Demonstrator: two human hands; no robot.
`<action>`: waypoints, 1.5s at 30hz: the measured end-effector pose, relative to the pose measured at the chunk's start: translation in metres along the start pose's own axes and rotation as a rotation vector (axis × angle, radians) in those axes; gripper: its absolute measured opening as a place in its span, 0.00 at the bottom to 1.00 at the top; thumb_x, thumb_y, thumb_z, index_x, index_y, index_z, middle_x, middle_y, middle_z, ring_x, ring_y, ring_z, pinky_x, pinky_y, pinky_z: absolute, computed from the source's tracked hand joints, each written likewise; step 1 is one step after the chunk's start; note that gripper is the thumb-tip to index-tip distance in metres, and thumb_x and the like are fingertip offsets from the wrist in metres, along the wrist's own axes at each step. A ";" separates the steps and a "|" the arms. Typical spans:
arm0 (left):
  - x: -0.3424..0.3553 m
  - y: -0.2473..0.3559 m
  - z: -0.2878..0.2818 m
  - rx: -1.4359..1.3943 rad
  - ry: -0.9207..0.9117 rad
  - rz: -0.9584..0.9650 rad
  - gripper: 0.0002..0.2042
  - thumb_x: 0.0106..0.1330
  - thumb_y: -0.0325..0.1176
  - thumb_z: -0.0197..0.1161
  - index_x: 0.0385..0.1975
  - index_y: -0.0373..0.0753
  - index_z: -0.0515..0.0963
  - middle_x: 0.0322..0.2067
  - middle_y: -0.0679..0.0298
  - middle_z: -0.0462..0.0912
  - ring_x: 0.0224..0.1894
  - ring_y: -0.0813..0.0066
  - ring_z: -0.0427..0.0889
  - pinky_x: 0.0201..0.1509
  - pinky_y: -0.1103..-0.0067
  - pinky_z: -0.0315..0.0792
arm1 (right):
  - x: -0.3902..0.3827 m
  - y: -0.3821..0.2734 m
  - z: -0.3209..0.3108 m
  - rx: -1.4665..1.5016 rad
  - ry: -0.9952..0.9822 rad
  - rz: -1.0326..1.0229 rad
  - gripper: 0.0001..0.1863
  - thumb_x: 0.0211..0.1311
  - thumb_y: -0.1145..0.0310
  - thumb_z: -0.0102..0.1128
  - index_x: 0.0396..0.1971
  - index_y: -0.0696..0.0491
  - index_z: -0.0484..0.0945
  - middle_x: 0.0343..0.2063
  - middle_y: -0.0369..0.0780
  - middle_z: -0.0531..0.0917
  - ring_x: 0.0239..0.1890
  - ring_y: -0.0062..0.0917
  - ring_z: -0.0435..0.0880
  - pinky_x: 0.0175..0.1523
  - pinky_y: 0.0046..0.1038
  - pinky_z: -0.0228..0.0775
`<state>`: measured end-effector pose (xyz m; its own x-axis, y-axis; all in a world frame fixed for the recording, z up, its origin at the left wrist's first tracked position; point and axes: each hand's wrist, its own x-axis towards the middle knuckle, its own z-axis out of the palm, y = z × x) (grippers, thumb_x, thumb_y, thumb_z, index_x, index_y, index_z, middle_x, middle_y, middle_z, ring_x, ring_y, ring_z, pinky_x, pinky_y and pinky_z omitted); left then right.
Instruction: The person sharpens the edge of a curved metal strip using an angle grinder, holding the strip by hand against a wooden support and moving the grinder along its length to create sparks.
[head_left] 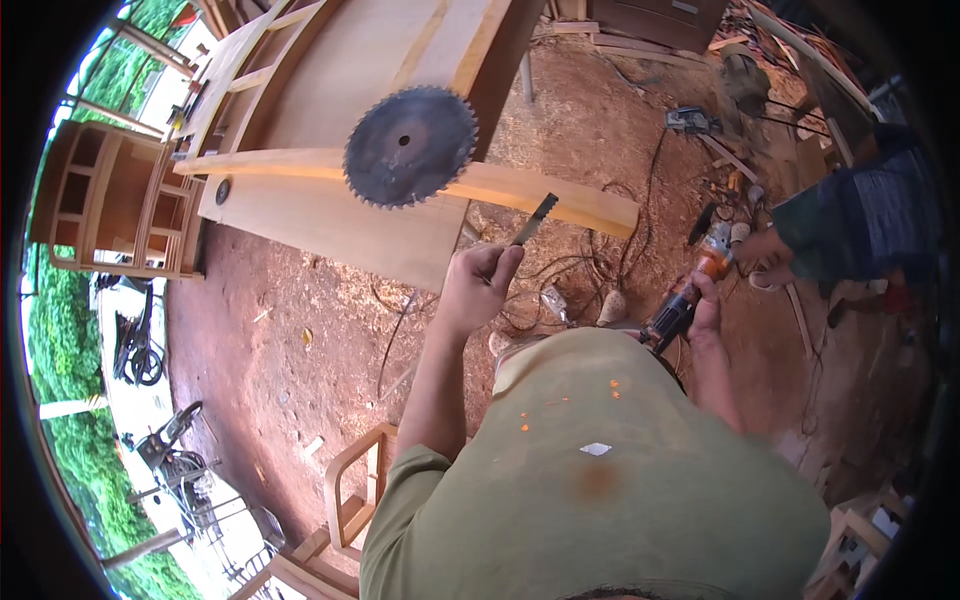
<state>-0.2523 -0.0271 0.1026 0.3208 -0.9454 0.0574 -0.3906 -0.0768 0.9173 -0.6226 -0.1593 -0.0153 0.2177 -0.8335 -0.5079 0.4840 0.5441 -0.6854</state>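
Note:
My left hand [478, 288] is closed around the lower end of a short dark metal strip with a toothed edge [541, 217], which points up and away to the right. Low on the right, my right hand [706, 312] grips the body of an orange and black angle grinder [682, 303], its head angled away from me. Beyond my left hand, a large round saw blade [425, 165] rests over a long wooden beam [545, 198] at the workbench's near edge. My fingers hide the strip's lower end.
Another person's hand [762, 252] is close to the grinder's head on the right. Loose cords [590, 265] tangle on the sawdust-covered floor [290, 300]. A wooden frame [340, 490] stands near my left side. A small dark disc [223, 191] lies at the bench's left.

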 end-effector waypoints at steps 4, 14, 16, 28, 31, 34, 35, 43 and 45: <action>0.008 -0.020 0.032 0.175 -0.031 -0.050 0.22 0.73 0.39 0.63 0.17 0.32 0.73 0.11 0.65 0.64 0.18 0.80 0.60 0.21 0.74 0.56 | 0.011 -0.018 -0.011 -0.030 0.038 -0.038 0.15 0.57 0.64 0.66 0.40 0.53 0.73 0.28 0.40 0.81 0.28 0.30 0.84 0.36 0.33 0.81; 0.037 -0.009 0.129 0.345 -0.197 -0.184 0.25 0.69 0.51 0.62 0.21 0.32 0.78 0.17 0.45 0.75 0.22 0.46 0.76 0.31 0.59 0.69 | 0.015 -0.086 -0.037 -0.480 0.023 -0.050 0.20 0.54 0.67 0.67 0.45 0.56 0.74 0.27 0.37 0.81 0.25 0.23 0.83 0.32 0.27 0.77; 0.047 -0.015 0.136 0.384 -0.301 -0.316 0.26 0.69 0.52 0.62 0.22 0.32 0.78 0.19 0.45 0.76 0.24 0.44 0.77 0.32 0.58 0.70 | 0.008 -0.093 -0.029 -0.525 -0.016 -0.144 0.22 0.51 0.70 0.68 0.46 0.56 0.74 0.26 0.35 0.80 0.24 0.22 0.82 0.31 0.25 0.76; 0.084 -0.019 0.105 0.560 -0.452 -0.443 0.30 0.66 0.62 0.60 0.23 0.35 0.80 0.21 0.49 0.82 0.29 0.51 0.84 0.38 0.60 0.74 | -0.017 -0.090 0.012 -0.755 -0.044 -0.162 0.21 0.53 0.64 0.72 0.44 0.57 0.77 0.32 0.33 0.80 0.31 0.16 0.78 0.37 0.24 0.72; 0.087 -0.018 0.107 0.541 -0.434 -0.426 0.30 0.64 0.61 0.61 0.24 0.33 0.83 0.25 0.45 0.83 0.34 0.47 0.85 0.43 0.59 0.76 | -0.019 -0.086 0.024 -0.866 -0.064 -0.114 0.25 0.51 0.66 0.73 0.48 0.58 0.75 0.34 0.34 0.80 0.32 0.17 0.77 0.38 0.25 0.73; 0.088 -0.010 0.111 0.482 -0.366 -0.383 0.29 0.63 0.60 0.63 0.25 0.32 0.83 0.25 0.44 0.84 0.34 0.47 0.85 0.43 0.59 0.77 | -0.025 -0.095 0.049 -0.923 -0.077 -0.031 0.27 0.50 0.67 0.73 0.50 0.58 0.74 0.35 0.35 0.79 0.33 0.18 0.77 0.39 0.25 0.73; 0.088 -0.009 0.109 0.503 -0.356 -0.378 0.29 0.62 0.59 0.64 0.25 0.32 0.84 0.25 0.45 0.84 0.34 0.47 0.85 0.43 0.59 0.77 | -0.025 -0.096 0.057 -0.948 -0.060 -0.039 0.28 0.50 0.67 0.73 0.50 0.59 0.73 0.37 0.36 0.80 0.37 0.20 0.79 0.44 0.26 0.74; 0.094 -0.008 0.096 0.572 -0.333 -0.419 0.26 0.60 0.56 0.68 0.27 0.31 0.84 0.25 0.46 0.84 0.35 0.48 0.85 0.44 0.60 0.77 | 0.002 -0.135 0.105 -1.383 -0.329 -0.182 0.31 0.47 0.65 0.74 0.52 0.60 0.74 0.41 0.41 0.83 0.45 0.26 0.82 0.54 0.30 0.73; 0.101 0.006 0.094 0.621 -0.430 -0.444 0.26 0.62 0.57 0.65 0.36 0.34 0.86 0.36 0.46 0.87 0.42 0.50 0.86 0.49 0.61 0.78 | 0.012 -0.141 0.103 -1.447 -0.380 -0.165 0.32 0.47 0.65 0.73 0.53 0.60 0.74 0.42 0.41 0.83 0.45 0.26 0.82 0.54 0.31 0.74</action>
<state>-0.3033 -0.1528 0.0771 0.2501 -0.8152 -0.5224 -0.7463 -0.5061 0.4324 -0.6013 -0.2557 0.1289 0.5562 -0.7444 -0.3696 -0.6571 -0.1216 -0.7439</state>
